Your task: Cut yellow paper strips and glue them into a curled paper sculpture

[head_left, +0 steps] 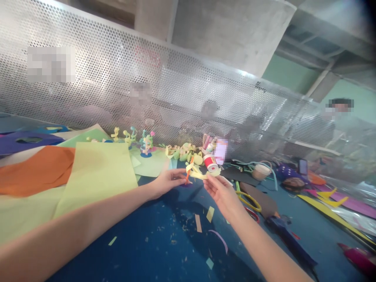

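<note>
Clock centre: thin upright orange stem (188,176), leaning slightly, near the middle of the dark blue worktop (147,243); a purple disc (185,185) lies at its foot.
Left hand: the bare left hand (168,182) comes in from 8 o'clock, thumb and forefinger nearly together, pinching the stem's lower part.
Right hand: the bare right hand (220,192) sits at 4 o'clock, fingertips pressed together on the narrow pale yellow paper strip (198,175).
Strip: reaches from the stem to the right fingers, around 3 o'clock.
Spool: red-and-white cylindrical spool (210,163), just beside the strip, between 2 and 3 o'clock.
Figures: small multicoloured paper figures (146,144) at 10 o'clock.
Sheets: large yellow-green paper sheet (96,176) at 9 o'clock, overlapping an orange paper sheet (38,168) farther out.
Loop: yellow loop-shaped handle (255,201) at 4 o'clock, beyond the right hand.
Scraps: small pale paper offcuts (210,214) towards 5 o'clock.
Backdrop: silvery perforated metal panel (176,86) across 12 o'clock.
</note>
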{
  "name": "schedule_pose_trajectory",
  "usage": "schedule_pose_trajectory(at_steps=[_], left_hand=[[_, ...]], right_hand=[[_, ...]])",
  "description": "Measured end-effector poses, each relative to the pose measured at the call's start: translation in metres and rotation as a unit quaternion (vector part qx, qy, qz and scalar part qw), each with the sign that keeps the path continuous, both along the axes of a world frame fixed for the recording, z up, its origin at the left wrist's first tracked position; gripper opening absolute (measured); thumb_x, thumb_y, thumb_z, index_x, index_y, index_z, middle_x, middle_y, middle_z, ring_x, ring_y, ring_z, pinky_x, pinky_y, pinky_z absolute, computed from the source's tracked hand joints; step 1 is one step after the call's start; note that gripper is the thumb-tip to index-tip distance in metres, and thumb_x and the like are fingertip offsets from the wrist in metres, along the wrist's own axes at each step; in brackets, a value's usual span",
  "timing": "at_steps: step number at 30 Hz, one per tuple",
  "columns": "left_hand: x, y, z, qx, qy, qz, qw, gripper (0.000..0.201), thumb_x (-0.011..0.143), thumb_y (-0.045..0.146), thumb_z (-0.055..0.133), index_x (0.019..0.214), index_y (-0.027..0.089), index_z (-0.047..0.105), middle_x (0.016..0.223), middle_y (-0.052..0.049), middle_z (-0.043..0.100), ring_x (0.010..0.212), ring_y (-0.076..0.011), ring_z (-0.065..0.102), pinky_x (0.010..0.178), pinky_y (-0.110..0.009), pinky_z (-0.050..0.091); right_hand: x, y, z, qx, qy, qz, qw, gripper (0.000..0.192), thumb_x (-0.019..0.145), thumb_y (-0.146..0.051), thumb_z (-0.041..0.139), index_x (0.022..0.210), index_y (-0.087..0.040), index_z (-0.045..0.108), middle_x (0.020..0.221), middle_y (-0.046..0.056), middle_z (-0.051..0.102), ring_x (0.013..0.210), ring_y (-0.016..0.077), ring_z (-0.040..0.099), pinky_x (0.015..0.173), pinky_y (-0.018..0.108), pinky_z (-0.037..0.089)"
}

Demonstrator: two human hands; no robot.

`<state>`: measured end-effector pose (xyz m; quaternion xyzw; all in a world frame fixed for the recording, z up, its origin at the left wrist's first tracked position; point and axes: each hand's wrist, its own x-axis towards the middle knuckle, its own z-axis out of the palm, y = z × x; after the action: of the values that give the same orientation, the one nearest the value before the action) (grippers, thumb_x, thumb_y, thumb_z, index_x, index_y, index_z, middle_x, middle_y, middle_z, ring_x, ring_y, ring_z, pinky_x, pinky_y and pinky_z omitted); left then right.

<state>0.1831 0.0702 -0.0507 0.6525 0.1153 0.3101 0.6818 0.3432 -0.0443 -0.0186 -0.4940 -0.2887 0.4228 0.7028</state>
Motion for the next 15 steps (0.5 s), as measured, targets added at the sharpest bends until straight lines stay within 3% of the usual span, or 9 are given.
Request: schedule_pose_trajectory(at_steps=[9, 15], left_hand=[[-0.0016, 0.001, 0.001, 0.011, 0.008, 0.003, 1.0, 0.046, 0.072, 0.03, 0.064, 0.115, 0.017, 0.054, 0.084, -0.004, 0.067, 0.085, -0.0145, 0.06, 0.088, -0.032, 0.04], [-0.002, 0.0022, -0.0007, 0.019, 0.009, -0.005, 1.0, 0.046, 0.074, 0.029, 0.062, 0.118, 0.019, 0.052, 0.086, -0.003, 0.067, 0.089, -0.0153, 0.06, 0.091, -0.033, 0.038]], right_hand=[[0.0039, -0.0061, 0.0028, 0.056, 0.009, -0.007, 0.998, 0.014, 0.064, -0.023, 0.072, 0.075, -0.017, 0.064, 0.075, 0.001, 0.069, 0.075, 0.0125, 0.065, 0.072, 0.022, 0.053], [0.0045, -0.0081, 0.0057, 0.047, -0.01, 0.001, 0.999, 0.017, 0.065, -0.026, 0.071, 0.077, -0.017, 0.064, 0.077, 0.002, 0.069, 0.079, 0.0137, 0.064, 0.078, 0.025, 0.052]])
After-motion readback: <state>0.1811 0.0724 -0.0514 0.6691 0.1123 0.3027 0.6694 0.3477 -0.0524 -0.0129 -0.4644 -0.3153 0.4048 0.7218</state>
